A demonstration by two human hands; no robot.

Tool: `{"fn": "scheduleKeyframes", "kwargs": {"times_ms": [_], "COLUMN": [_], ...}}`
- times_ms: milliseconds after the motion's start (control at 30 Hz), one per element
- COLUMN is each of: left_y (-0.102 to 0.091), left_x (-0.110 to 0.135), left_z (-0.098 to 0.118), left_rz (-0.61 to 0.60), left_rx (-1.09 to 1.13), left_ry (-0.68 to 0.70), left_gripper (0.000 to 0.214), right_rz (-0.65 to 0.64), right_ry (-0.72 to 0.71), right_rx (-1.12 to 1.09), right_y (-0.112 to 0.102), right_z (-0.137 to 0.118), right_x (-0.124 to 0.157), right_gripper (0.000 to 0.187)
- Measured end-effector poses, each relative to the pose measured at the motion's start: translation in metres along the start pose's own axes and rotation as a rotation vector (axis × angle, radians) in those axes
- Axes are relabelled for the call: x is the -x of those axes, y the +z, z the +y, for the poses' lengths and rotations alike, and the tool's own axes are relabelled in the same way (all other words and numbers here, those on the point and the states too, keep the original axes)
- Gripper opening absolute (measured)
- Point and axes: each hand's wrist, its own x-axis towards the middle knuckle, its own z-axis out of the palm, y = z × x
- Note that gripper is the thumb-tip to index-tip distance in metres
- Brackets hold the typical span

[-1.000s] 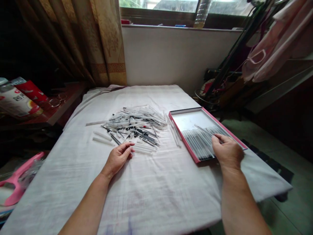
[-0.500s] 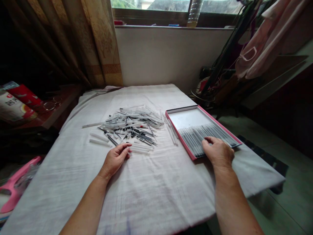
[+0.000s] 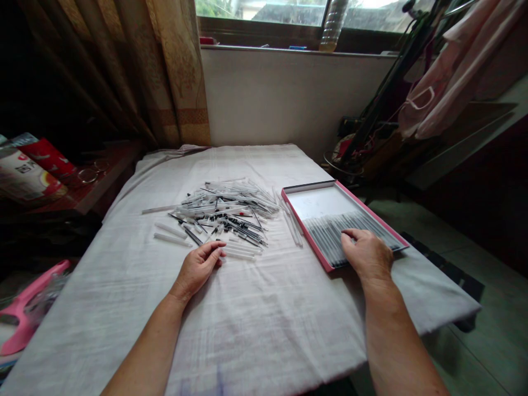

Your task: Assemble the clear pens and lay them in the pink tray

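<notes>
My left hand (image 3: pixel 201 268) rests at the near side of a loose pile of pen parts (image 3: pixel 231 203), its thumb and fingers pinched together beside several clear plastic tubes (image 3: pixel 239 252). What the pinch holds, if anything, I cannot make out. Slender black rods with fine tips and small black pieces lie among the tubes. To the right, my right hand (image 3: pixel 368 254) is curled over the near edge of a shallow pink-rimmed box (image 3: pixel 317 247). Inside it, slim grey translucent sticks (image 3: pixel 330 234) lie side by side. The right fingertips touch or hover over this row; their grip is hidden.
A white cloth (image 3: pixel 264 319) covers the table. A few clear tubes (image 3: pixel 292 225) lie between pile and box. At the left stand a side table with a labelled jar (image 3: pixel 28 176) and a pink plastic handle (image 3: pixel 31 308). Beyond the right edge is a tiled floor (image 3: pixel 503 297).
The whole view has shifted slightly, with things appearing a little lower and to the right. Both hands keep nearly the same pose and place against the pile and box.
</notes>
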Motion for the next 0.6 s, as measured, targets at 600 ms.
{"fn": "scheduleKeyframes", "kwargs": {"times_ms": [600], "left_y": [0.0], "left_x": [0.001], "left_z": [0.002], "left_rz": [0.047], "left_rx": [0.095], "left_ry": [-0.031], "left_gripper": [0.06], "right_rz": [-0.168], "right_ry": [-0.464], "right_rx": [-0.031], "right_y": [0.023], "right_z": [-0.152], "right_x": [-0.035], "right_gripper": [0.031]}}
